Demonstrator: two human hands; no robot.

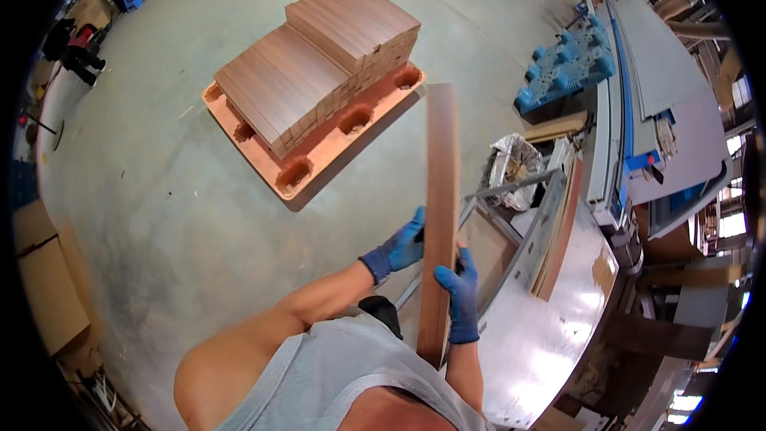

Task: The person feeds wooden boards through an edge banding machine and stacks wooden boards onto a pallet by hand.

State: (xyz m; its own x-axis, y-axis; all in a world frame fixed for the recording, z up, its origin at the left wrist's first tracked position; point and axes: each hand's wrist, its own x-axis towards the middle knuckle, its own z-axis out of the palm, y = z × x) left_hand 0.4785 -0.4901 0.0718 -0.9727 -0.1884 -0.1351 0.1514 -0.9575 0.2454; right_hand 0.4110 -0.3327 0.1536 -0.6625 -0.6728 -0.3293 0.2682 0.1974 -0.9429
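Right hand (pixel 460 295) around long, narrow, reddish-brown board (pixel 441 191)

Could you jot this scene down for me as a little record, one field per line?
Left hand: blue-gloved hand, gripping the board's left side
Right hand: blue-gloved hand, gripping its right side
Held item: long brown wood-look board
Ahead, to the left: stack of similar brown boards, one end higher
Under the stack: orange pallet on the floor
To the right: shiny metal surface
Farther right: blue plastic pallet
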